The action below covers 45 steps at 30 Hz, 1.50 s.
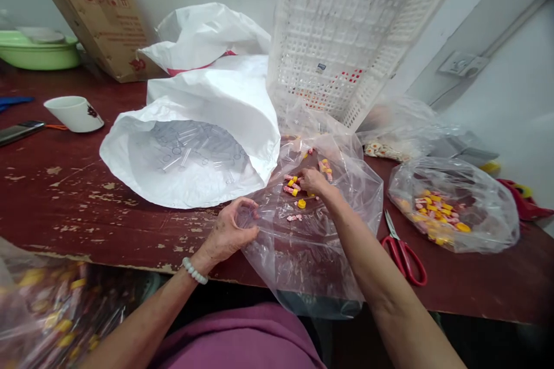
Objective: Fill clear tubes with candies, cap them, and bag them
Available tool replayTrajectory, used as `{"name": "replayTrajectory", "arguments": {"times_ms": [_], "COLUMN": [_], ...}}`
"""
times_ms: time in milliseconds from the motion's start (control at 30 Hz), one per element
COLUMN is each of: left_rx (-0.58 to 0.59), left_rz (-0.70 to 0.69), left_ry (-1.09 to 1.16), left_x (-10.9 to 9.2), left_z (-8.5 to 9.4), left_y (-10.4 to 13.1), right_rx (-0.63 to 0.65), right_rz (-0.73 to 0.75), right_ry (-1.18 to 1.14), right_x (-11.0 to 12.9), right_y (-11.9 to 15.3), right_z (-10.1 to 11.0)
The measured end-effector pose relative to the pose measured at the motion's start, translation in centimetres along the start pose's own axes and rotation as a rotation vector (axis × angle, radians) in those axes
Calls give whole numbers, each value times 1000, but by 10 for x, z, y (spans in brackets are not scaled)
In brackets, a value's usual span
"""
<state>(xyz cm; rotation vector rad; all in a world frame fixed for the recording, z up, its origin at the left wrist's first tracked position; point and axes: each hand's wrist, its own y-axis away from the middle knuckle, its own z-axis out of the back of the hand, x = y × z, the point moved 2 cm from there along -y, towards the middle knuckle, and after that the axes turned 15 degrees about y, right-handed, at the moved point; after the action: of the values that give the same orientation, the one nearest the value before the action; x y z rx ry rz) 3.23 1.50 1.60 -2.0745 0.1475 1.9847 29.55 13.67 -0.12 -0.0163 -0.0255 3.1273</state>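
My left hand (225,232), with a pale bead bracelet on its wrist, is curled round clear plastic at the near left edge of an open clear bag (320,253). Whether that plastic is the bag's rim or clear tubes, I cannot tell. Inside the bag, my right hand (315,181) reaches down with its fingers drawn together among small pink pieces with yellow caps (292,185); its fingertips are partly hidden. A loose yellow cap (302,203) and some pink bits (294,218) lie nearby. Left of the bag, a white sack (182,193) lies open, showing many clear tubes (194,147).
Red-handled scissors (404,256) lie right of my forearm, near another clear bag (485,230) of capped pieces. A white plastic crate (337,29) stands behind. At left are a white cup (74,113), phone (19,131), carton (104,23), green basin (38,55) and filled tubes (60,317).
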Motion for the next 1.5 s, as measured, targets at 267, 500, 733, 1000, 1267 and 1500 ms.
{"name": "replayTrajectory", "arguments": {"times_ms": [267, 500, 733, 1000, 1267, 1500], "left_rx": [-12, 8, 108, 105, -24, -34], "left_rz": [-15, -20, -40, -17, 78, 123], "left_ry": [-33, -113, -232, -208, 105, 204], "left_x": [4, 8, -5, 1, 19, 9], "left_z": [1, -1, -11, -5, 12, -2], "left_y": [-1, -5, -2, 0, -4, 0], "right_rx": [-73, -333, -292, -336, -237, -141], "right_rz": [17, 340, 682, 615, 164, 23], "right_ry": [-38, -458, -279, -397, -2, -46], "right_x": [-9, 41, 85, 105, 14, -7], "right_y": [13, 94, 137, 152, 74, 63], "right_z": [7, 54, 76, 54, 22, 17]}}
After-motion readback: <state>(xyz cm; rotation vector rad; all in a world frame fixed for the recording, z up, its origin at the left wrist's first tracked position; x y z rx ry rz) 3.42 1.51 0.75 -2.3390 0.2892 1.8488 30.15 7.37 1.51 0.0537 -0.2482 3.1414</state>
